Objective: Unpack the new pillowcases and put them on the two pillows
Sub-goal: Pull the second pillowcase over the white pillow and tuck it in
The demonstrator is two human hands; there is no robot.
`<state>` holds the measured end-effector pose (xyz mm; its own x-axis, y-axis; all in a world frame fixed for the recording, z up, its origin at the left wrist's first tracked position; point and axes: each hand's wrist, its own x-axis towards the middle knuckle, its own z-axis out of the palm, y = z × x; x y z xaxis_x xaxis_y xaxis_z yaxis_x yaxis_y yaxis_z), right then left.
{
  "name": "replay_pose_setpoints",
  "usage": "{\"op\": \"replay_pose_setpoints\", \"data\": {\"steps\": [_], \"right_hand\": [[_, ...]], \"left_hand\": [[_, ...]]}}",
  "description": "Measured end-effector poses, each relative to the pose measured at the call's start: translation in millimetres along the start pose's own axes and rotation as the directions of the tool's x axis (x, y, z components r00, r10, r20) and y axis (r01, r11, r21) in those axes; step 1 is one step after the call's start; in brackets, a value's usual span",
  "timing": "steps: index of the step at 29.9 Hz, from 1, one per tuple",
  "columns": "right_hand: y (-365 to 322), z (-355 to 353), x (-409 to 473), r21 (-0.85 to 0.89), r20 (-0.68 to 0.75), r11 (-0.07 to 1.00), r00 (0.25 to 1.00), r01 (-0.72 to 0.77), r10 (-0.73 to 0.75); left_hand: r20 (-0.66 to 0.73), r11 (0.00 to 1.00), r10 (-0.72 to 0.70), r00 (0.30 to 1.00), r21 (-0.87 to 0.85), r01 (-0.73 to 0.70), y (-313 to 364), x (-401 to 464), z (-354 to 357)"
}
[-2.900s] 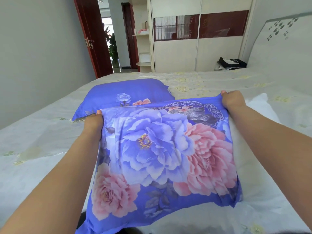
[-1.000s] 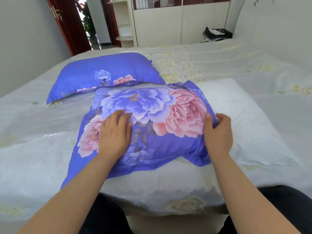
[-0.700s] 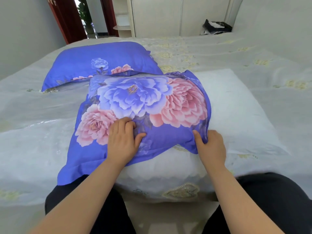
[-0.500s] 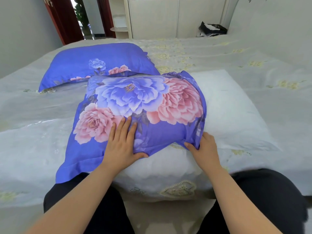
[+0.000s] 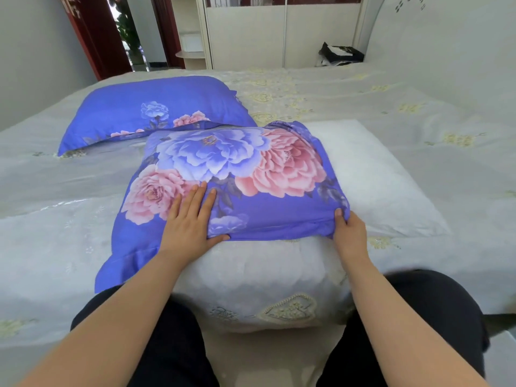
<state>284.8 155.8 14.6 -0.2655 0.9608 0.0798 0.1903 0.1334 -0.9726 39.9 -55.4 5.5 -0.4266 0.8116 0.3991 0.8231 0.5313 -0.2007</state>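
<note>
A blue pillowcase (image 5: 251, 174) with large pink and blue flowers lies over the left part of a white pillow (image 5: 371, 177) near the bed's front edge. My left hand (image 5: 190, 219) rests flat on the pillowcase near its lower hem, fingers straight. At the hem's lower right corner my right hand (image 5: 347, 233) grips the fabric, thumb on top. The right half of the white pillow is bare. Behind, to the left, lies a second pillow (image 5: 150, 110) in a matching blue flowered case.
A pale grey embroidered bedspread (image 5: 391, 107) covers the bed. The padded headboard (image 5: 452, 40) rises at the right. A wardrobe (image 5: 279, 32) and a dark bag (image 5: 339, 53) stand beyond the bed, with a red door (image 5: 95, 34) at the left. My dark trousers (image 5: 427, 311) are below.
The pillowcase, held up by both top corners earlier, now lies on the white pillow. Both hands slid to its near hem, and the right hand pulled the hem corner rightward.
</note>
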Motion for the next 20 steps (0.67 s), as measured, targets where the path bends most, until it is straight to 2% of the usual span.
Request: {"op": "replay_pose_setpoints", "data": {"steps": [2,4,7,8,10,12,14,15,17,20], "right_hand": [[-5,13,2,0.064,-0.041,0.997,0.998,-0.053,0.055],[-12,18,-3,0.034,-0.091,0.999,0.996,-0.011,0.015],[-6,9,-14,-0.164,-0.278,0.969,0.934,0.183,-0.224],[-1,8,-19,-0.263,-0.275,0.925,0.898,0.273,-0.343],[7,13,-33,-0.415,-0.061,0.788,0.850,0.455,-0.523],[19,23,-39,-0.565,0.157,0.606,0.794,0.560,-0.587],[22,31,-33,-0.715,0.221,0.466,0.801,0.521,-0.556],[18,35,-27,-0.761,0.209,0.435,0.817,0.481,-0.537],[2,40,-12,-0.784,0.162,0.439,0.827,0.439,-0.539],[-30,40,19,-0.756,0.061,0.517,0.829,0.402,-0.556]], "left_hand": [[0.012,1.000,-0.014,1.000,0.011,0.014,-1,3,0],[-0.035,1.000,-0.006,0.999,0.007,0.007,-5,2,-3],[-0.297,0.995,0.096,0.950,0.018,-0.095,-7,-18,-3],[-0.346,0.992,0.123,0.930,0.046,-0.115,-5,-27,0],[-0.346,0.991,0.115,0.931,0.099,-0.086,-3,-41,6],[-0.319,0.993,0.029,0.947,0.115,0.008,-7,-42,6],[-0.307,0.993,-0.037,0.951,0.091,0.068,-16,-29,-4],[-0.317,0.996,-0.047,0.947,0.051,0.067,-19,-19,-12],[-0.361,0.995,-0.094,0.928,-0.060,0.077,-25,3,-36],[-0.404,0.978,-0.122,0.907,-0.206,0.040,-30,34,-78]]}}
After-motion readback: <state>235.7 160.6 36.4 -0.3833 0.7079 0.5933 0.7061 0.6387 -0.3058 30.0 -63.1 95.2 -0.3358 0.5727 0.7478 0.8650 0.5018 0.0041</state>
